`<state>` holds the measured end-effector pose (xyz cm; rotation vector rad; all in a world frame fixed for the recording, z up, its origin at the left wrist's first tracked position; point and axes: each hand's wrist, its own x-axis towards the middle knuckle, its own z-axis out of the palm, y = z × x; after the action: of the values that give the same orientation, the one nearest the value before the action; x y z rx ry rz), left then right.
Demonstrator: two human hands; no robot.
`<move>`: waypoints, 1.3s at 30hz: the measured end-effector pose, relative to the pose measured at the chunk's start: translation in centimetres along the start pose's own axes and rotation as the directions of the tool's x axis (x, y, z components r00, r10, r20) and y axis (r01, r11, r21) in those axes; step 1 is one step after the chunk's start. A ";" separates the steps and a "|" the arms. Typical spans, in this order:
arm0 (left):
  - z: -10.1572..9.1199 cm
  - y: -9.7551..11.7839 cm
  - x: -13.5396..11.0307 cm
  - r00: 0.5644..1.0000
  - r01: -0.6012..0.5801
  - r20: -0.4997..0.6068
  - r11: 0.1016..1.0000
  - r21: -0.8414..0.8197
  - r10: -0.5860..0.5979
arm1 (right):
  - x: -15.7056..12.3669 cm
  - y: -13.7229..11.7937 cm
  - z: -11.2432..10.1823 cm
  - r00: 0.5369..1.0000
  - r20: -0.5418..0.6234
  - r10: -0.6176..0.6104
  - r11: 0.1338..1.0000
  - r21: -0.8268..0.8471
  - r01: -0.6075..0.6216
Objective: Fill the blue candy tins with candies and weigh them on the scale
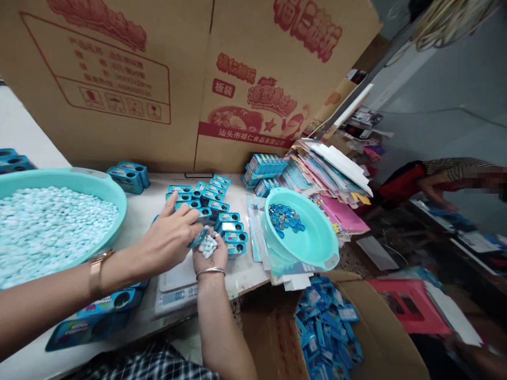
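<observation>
My left hand (172, 235) reaches across from the left, its fingers pinched on a small blue candy box (198, 238). Just beside that box, my right hand (217, 257) lies palm up and cupped, holding a small heap of pale blue-white candies (207, 246). Beyond both hands stand several blue boxes (233, 236) with round dark openings in their tops. Below my left hand sits a white digital scale (176, 298), partly hidden by my forearm. A turquoise basin (114, 196) full of similar candies is at the left.
Right of the boxes, a turquoise bowl (312, 232) holds several round blue-rimmed pieces (285, 219). Stacked papers (336, 163) lie behind it. Below the table edge, a carton (380, 327) contains many blue boxes. A large cardboard box (178, 142) blocks the back. Another person (439, 179) bends at the right.
</observation>
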<state>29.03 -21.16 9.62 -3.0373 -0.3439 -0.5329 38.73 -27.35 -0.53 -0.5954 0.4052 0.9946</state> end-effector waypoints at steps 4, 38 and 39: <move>-0.6 -0.2 0.1 1.000 -0.007 -0.004 1.000 -0.016 0.006 | -0.3 0.0 0.2 1.000 -0.011 0.026 0.998 0.054 -0.026; -0.9 -3.4 -9.7 0.866 0.484 -0.002 0.838 -0.252 -0.501 | -2.9 -7.4 -2.2 0.970 0.236 -0.050 0.999 -0.002 0.051; -1.3 -4.0 -10.2 0.853 0.505 0.002 0.824 -0.258 -0.522 | -2.8 -7.4 -2.4 0.959 0.279 -0.038 0.999 -0.008 0.042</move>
<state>18.40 -19.52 7.36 -3.1288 -1.2047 -0.7533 43.70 -33.73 1.29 -0.4651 0.1352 1.0269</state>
